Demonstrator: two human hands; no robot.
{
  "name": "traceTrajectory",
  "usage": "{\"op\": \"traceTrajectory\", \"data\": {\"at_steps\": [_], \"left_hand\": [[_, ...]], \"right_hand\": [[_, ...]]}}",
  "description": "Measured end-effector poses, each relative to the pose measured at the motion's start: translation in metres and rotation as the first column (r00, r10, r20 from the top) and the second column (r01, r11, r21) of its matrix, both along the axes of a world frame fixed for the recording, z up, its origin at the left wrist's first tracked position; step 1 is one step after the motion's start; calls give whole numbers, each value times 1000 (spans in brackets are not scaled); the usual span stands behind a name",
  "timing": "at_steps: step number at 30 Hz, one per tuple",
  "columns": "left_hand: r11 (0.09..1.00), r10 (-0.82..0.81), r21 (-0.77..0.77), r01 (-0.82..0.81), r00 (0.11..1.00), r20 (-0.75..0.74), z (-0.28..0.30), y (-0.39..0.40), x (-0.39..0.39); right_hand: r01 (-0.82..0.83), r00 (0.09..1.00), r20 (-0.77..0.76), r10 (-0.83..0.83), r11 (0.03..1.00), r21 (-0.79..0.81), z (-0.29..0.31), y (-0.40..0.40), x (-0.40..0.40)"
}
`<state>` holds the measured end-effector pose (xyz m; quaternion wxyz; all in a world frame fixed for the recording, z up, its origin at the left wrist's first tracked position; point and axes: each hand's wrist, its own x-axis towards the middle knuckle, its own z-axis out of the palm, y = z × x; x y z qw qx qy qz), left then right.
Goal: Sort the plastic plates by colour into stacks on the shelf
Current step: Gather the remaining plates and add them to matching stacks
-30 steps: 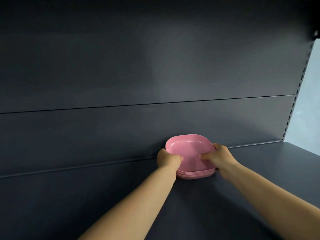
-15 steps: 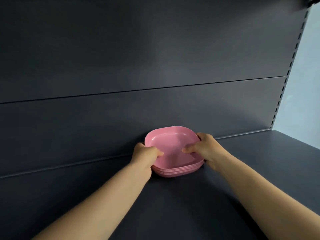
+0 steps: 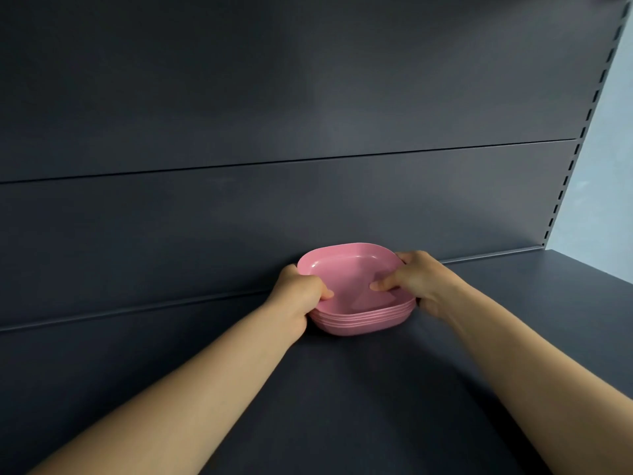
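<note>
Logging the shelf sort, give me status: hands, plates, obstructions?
Left hand and right hand both grip the pink plate stack. Stack sits on the dark shelf, near the back panel. Nothing visible blocking.

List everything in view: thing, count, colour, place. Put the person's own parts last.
plates: one stack, pink, several nested (exact count unclear), on the shelf close to the back panel, centre of view
shelf: one, dark grey, flat surface under the plates
back panel: dark grey, behind the shelf, with horizontal seams
upright: one, dark slotted strip at the panel's right edge
wall: pale, far right
left hand: one, grip on the stack's left edge, thumb over the rim
right hand: one, grip on the stack's right edge, thumb inside the top plate
</note>
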<state>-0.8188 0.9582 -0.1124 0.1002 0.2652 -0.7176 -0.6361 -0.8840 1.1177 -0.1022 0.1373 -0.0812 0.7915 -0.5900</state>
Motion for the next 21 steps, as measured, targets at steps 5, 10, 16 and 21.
{"op": "traceTrajectory", "data": {"at_steps": [5, 10, 16, 21], "left_hand": [[1000, 6, -24, -7, 1000, -7, -4, -3, -3], [999, 32, -37, -32, 999, -9, -2, 1, -1], [997, -36, -64, 44, 992, 119, 19, -2, 8], [968, -201, -125, 218, 970, 133, 54, -29, 37]], "right_hand": [[-14, 1000, -1, 14, 1000, -15, -1, 1, 0], [19, 1000, 1, -19, 1000, -12, 2, 0, 2], [74, 997, -44, -70, 992, 103, 14, -1, 11], [138, 946, -321, 40, 848, 512, 47, -3, 40]]}}
